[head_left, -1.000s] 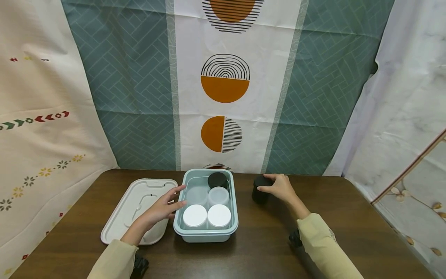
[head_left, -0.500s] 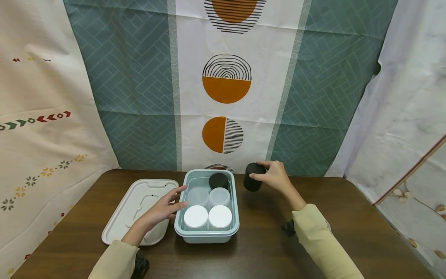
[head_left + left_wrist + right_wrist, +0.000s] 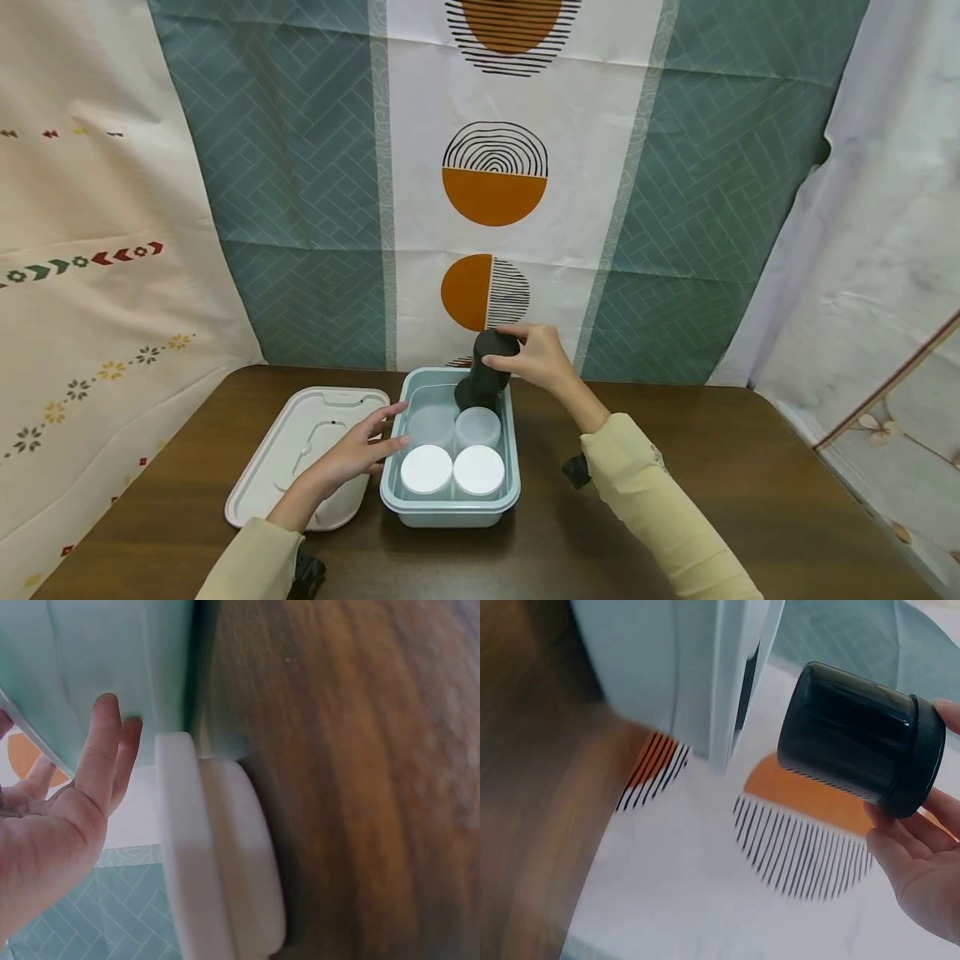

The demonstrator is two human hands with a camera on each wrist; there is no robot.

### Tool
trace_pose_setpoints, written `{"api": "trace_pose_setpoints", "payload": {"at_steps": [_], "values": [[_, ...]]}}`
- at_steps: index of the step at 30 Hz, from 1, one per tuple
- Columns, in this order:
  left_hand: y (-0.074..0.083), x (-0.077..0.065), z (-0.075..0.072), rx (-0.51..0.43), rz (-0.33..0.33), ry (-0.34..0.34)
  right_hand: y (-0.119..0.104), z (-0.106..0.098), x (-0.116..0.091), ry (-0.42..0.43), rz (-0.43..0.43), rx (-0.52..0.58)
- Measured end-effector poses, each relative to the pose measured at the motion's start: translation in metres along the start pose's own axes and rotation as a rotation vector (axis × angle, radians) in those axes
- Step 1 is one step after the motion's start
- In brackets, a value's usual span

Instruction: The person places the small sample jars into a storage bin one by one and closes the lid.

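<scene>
My right hand [image 3: 546, 360] grips a black lidded jar [image 3: 489, 367] by its lid, thumb and fingers on opposite sides. The jar hangs above the back right part of a light blue tub [image 3: 399, 496], and the right wrist view shows the black jar [image 3: 847, 739] apart from the tub's rim. Partly hidden under it, another black jar [image 3: 467, 395] stands in the tub. Two white-lidded jars [image 3: 427, 471] fill the tub's front, with a frosted-lid jar [image 3: 477, 428] behind. My left hand [image 3: 352, 457] rests extended fingers at the tub's left rim and outer wall.
A white tub lid [image 3: 258, 475] lies on the brown table [image 3: 645, 483] left of the tub, under my left forearm. A patterned cloth [image 3: 315, 208] hangs just behind the table's far edge.
My right hand has lifted the black jar off the table and carried it left, over the tub's back right corner. The left hand stays at the tub's left rim.
</scene>
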State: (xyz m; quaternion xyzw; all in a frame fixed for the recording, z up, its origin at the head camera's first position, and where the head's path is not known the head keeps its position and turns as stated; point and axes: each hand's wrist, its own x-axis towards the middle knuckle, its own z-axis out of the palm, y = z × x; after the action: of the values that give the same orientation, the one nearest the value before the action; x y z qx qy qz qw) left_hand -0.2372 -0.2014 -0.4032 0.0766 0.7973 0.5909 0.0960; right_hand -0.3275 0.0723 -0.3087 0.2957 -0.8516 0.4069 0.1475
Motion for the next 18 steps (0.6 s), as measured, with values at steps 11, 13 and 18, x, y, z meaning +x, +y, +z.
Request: {"api": "trace_pose_setpoints", "payload": {"at_steps": [11, 13, 18], "values": [[0.0, 0.001, 0.001, -0.002, -0.029, 0.011, -0.007, 0.042, 0.011, 0.003, -0.082, 0.089], [0.0, 0.002, 0.001, 0.002, -0.029, 0.013, -0.006, 0.049, 0.012, -0.001, -0.09, 0.091], [-0.001, 0.002, 0.0, 0.003, -0.033, 0.016, -0.007, 0.062, 0.013, -0.026, -0.131, 0.064]]}}
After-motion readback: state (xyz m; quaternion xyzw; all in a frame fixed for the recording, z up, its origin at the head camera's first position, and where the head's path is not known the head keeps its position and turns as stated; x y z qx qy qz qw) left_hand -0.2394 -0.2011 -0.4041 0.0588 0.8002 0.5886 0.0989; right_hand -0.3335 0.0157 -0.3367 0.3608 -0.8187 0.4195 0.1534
